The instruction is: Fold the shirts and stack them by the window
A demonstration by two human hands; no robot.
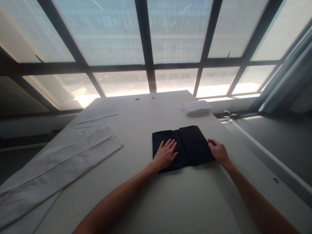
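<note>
A dark navy folded cloth (195, 144) lies on the white table (136, 198), with a raised overlapping layer on its right half. My left hand (165, 154) rests flat on its left part, fingers spread. At the cloth's right edge, my right hand (218, 151) has its fingers bent and closed on the border. The fingertips' hold is partly hidden. Whether the cloth is a garment, I cannot tell.
Long white folded fabric (68, 159) stretches along the table's left side, with thin white sheets (97, 113) beyond it. A folded white cloth stack (197, 108) sits at the back right. Windows rise behind; a grey curtain (287, 71) hangs at right.
</note>
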